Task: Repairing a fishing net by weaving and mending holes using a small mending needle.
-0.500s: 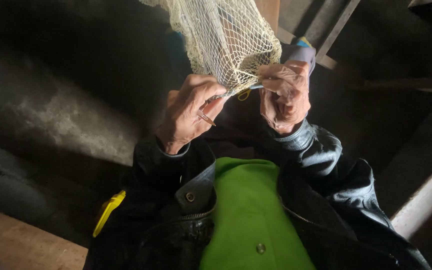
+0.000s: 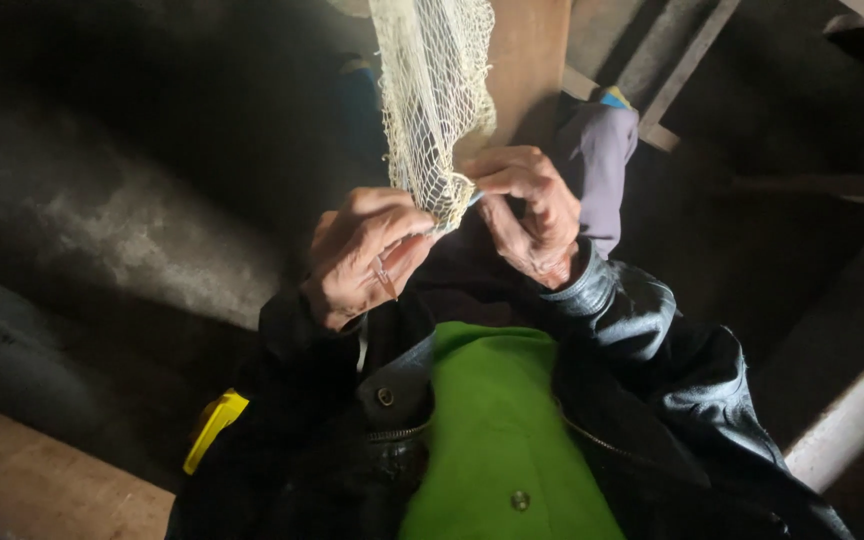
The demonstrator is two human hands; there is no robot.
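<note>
A view from above, looking down a person's chest at two bare hands working a net (image 2: 432,110). The net is pale cream mesh, hanging down from beyond the top of the frame and narrowing to a bunched lower end between the hands.

The left hand (image 2: 367,255), just below and left of the net's end, has its grip closed on the mesh, with a thin sliver of a tool (image 2: 384,278) lying across the fingers; what kind of tool it is cannot be told. The right hand (image 2: 532,215), just right of the net's end, pinches the mesh edge in a narrow grip.

The net looks light, soft and limp, likely to snag on fingers, so the bunched lower edge seems the surest place to hold it.

Below the hands are a dark jacket (image 2: 642,350) and a green garment (image 2: 502,420). A brown board (image 2: 527,60) stands behind the net. Left of the net the space is dim and open; right of it, slanted bars (image 2: 687,65) crowd in close.
</note>
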